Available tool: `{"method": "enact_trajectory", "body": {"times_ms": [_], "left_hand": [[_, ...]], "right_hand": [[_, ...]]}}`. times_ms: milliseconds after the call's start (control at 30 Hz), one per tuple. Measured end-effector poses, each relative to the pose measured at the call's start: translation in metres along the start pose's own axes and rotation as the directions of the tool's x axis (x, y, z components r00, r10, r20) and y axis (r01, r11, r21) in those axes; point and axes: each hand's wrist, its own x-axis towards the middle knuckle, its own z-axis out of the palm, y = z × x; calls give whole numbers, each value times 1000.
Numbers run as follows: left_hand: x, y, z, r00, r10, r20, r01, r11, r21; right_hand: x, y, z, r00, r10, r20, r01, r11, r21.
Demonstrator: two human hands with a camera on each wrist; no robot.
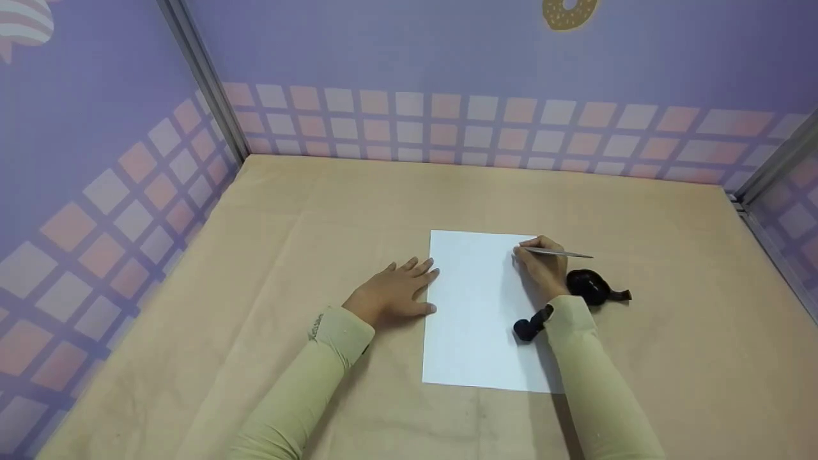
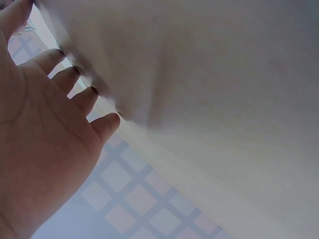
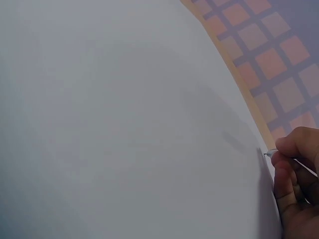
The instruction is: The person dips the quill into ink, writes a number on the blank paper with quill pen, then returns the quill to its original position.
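Observation:
A white sheet of paper (image 1: 476, 313) lies on the tan table. My left hand (image 1: 399, 291) rests at its left edge, fingers spread and fairly straight, fingertips right at the border; the left wrist view shows its palm (image 2: 45, 129) and extended fingers. Near the sheet's top right corner, my right hand (image 1: 542, 265) pinches a slim pen (image 1: 562, 253) between thumb and fingers, its back end pointing right. In the right wrist view the pen's tip (image 3: 268, 153) sits close over the paper, and the surface around it shows only shadows. Part of the sheet's right side is hidden under my right forearm.
A rounded black object with a short tail (image 1: 591, 287) is just right of my right wrist. Another small black piece (image 1: 532, 324) shows at the cuff, over the paper. Checkered purple wall panels (image 1: 409, 121) border the table at the back and left.

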Motion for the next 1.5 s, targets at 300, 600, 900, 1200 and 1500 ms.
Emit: {"method": "enact_trajectory", "body": {"times_ms": [300,600,900,1200,1500], "left_hand": [[2,0,1,1000,2,-1,-2,1000,8],[2,-2,2,1000,9,-3,-9,1000,3],[2,-1,0,1000,0,10,0,1000,-11],[2,-1,1,1000,-1,3,1,1000,-10],[2,-1,2,1000,13,2,-13,1000,15]], "right_hand": [[2,2,-2,1000,16,18,-16,1000,5],[4,2,-3,996,34,77,-39,997,64],[-4,-12,-10,982,10,190,-64,958,280],[-15,-31,-17,974,-1,227,-48,977,208],[-14,-27,-15,973,-27,229,-32,968,250]]}}
